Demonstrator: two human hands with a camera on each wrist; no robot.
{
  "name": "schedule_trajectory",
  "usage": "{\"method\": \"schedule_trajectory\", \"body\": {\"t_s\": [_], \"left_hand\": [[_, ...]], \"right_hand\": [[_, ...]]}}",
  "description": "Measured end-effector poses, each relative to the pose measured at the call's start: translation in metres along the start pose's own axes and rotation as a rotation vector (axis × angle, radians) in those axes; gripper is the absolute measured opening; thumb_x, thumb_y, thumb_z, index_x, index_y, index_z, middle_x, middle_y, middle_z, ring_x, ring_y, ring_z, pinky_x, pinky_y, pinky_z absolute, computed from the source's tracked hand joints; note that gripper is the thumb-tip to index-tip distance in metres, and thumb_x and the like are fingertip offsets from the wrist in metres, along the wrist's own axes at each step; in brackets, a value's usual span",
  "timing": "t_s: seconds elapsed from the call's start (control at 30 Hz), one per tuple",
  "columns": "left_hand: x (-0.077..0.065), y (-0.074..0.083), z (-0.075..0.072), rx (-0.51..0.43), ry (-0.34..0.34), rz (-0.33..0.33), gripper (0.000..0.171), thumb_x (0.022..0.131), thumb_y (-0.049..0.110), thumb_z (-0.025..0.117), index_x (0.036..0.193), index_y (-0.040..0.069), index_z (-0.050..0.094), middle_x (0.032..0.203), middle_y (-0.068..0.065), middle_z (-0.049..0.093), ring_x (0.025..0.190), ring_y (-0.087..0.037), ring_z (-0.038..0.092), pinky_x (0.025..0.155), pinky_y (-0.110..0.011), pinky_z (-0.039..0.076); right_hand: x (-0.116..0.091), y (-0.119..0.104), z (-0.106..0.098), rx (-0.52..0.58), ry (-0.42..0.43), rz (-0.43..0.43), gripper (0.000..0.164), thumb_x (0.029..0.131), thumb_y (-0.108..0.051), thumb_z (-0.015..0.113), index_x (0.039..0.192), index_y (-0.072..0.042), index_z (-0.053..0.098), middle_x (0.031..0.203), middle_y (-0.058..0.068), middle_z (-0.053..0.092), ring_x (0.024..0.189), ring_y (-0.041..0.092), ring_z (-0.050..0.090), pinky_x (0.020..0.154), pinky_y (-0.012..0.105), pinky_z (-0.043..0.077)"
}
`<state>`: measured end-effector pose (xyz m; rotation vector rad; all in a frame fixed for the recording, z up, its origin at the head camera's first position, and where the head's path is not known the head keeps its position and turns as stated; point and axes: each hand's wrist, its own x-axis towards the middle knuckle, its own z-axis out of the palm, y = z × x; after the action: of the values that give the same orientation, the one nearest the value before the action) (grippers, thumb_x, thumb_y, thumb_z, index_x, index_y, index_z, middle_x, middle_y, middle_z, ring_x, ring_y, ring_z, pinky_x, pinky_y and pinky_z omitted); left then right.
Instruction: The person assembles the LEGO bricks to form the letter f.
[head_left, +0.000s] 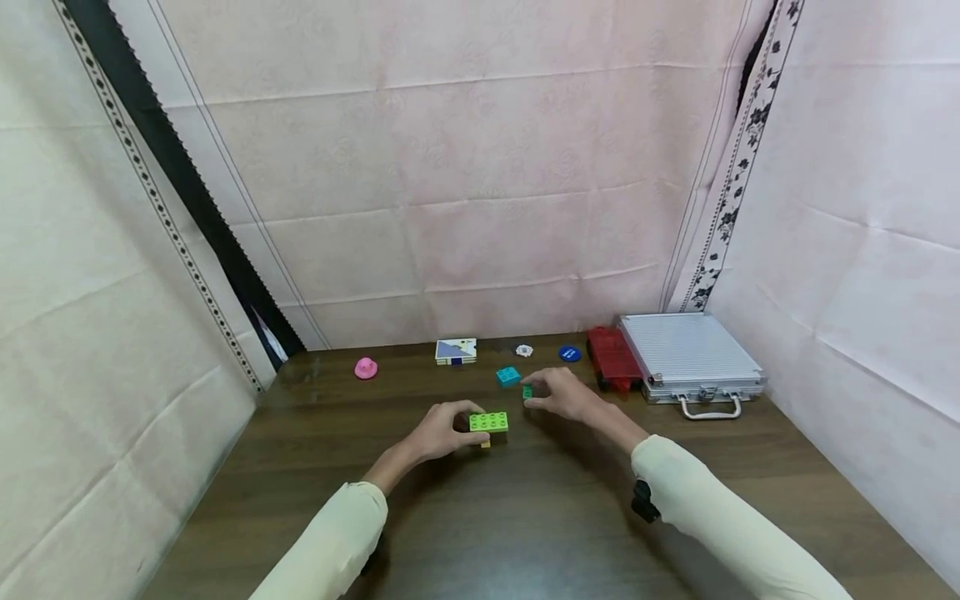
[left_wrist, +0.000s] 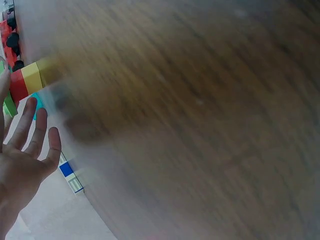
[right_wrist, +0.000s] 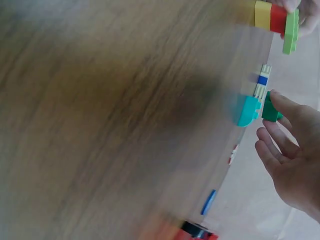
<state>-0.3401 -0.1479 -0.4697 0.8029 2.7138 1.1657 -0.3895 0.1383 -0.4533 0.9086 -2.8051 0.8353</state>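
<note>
My left hand (head_left: 442,432) grips a small stack of toy bricks, with its thumb on the near side. On top is a lime-green brick (head_left: 488,422), wider than those below; under it come a red brick (right_wrist: 278,19) and a yellow brick (right_wrist: 262,15). The stack is upright, its yellow end close over the tabletop. To the right, my right hand (head_left: 564,395) pinches a small dark green brick (right_wrist: 270,107) between thumb and fingertips, the other fingers loosely spread. Just beyond that hand lies a turquoise brick (head_left: 508,377) with a curved underside, studs showing.
Along the table's back edge lie a pink hat-shaped piece (head_left: 366,368), a flat printed block (head_left: 456,352), a small white flower-like piece (head_left: 524,351) and a blue disc (head_left: 570,354). At right, a red toy vehicle (head_left: 615,358) sits against a silver case (head_left: 690,354). Pale cloth (head_left: 480,183) hangs behind.
</note>
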Motion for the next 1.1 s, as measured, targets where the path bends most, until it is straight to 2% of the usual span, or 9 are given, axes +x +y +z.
{"method": "schedule_trajectory", "body": {"t_s": [0.13, 0.33, 0.47, 0.63, 0.8, 1.1], "left_hand": [[0.0, -0.001, 0.001, -0.002, 0.009, 0.0, 0.031, 0.096, 0.03, 0.078, 0.121, 0.012, 0.072, 0.102, 0.0, 0.071, 0.09, -0.02, 0.062, 0.076, -0.031, 0.052], [-0.002, -0.005, 0.001, -0.021, 0.015, -0.006, 0.031, 0.096, 0.03, 0.078, 0.12, 0.012, 0.072, 0.101, -0.001, 0.071, 0.087, -0.02, 0.062, 0.072, -0.031, 0.052], [-0.001, -0.007, 0.0, -0.032, 0.006, -0.017, 0.031, 0.095, 0.03, 0.079, 0.12, 0.012, 0.073, 0.102, -0.001, 0.071, 0.088, -0.019, 0.063, 0.071, -0.03, 0.053], [0.002, -0.007, -0.001, -0.026, -0.008, -0.034, 0.031, 0.094, 0.033, 0.079, 0.12, 0.015, 0.073, 0.103, 0.003, 0.072, 0.09, -0.016, 0.064, 0.075, -0.03, 0.054], [0.003, -0.006, -0.002, -0.028, -0.014, -0.019, 0.03, 0.095, 0.031, 0.079, 0.118, 0.013, 0.073, 0.104, 0.001, 0.072, 0.091, -0.016, 0.066, 0.077, -0.031, 0.056], [0.002, -0.005, -0.001, -0.022, -0.002, 0.011, 0.028, 0.094, 0.029, 0.08, 0.115, 0.011, 0.073, 0.101, -0.001, 0.072, 0.09, -0.015, 0.067, 0.076, -0.03, 0.056]], "right_hand": [[-0.003, -0.012, -0.001, 0.005, 0.0, -0.071, 0.039, 0.094, -0.015, 0.08, 0.128, 0.001, 0.07, 0.121, 0.014, 0.073, 0.108, 0.031, 0.069, 0.09, 0.045, 0.057], [-0.003, -0.03, 0.0, 0.063, -0.005, -0.155, 0.041, 0.094, -0.012, 0.079, 0.129, 0.004, 0.068, 0.122, 0.017, 0.072, 0.11, 0.039, 0.069, 0.093, 0.051, 0.056], [-0.002, -0.043, 0.001, 0.073, -0.003, -0.172, 0.039, 0.093, -0.012, 0.08, 0.128, 0.001, 0.069, 0.121, 0.015, 0.072, 0.11, 0.036, 0.069, 0.094, 0.051, 0.056], [0.0, -0.053, 0.004, 0.076, -0.011, -0.187, 0.037, 0.092, -0.012, 0.081, 0.125, -0.003, 0.071, 0.116, 0.011, 0.074, 0.11, 0.034, 0.069, 0.093, 0.049, 0.056], [0.001, -0.058, 0.009, 0.094, -0.031, -0.181, 0.037, 0.092, -0.014, 0.081, 0.126, -0.003, 0.071, 0.116, 0.01, 0.074, 0.111, 0.034, 0.069, 0.093, 0.047, 0.057], [0.002, -0.068, 0.016, 0.055, -0.04, -0.209, 0.035, 0.094, -0.016, 0.079, 0.126, -0.004, 0.072, 0.118, 0.008, 0.075, 0.104, 0.023, 0.072, 0.085, 0.033, 0.058]]}}
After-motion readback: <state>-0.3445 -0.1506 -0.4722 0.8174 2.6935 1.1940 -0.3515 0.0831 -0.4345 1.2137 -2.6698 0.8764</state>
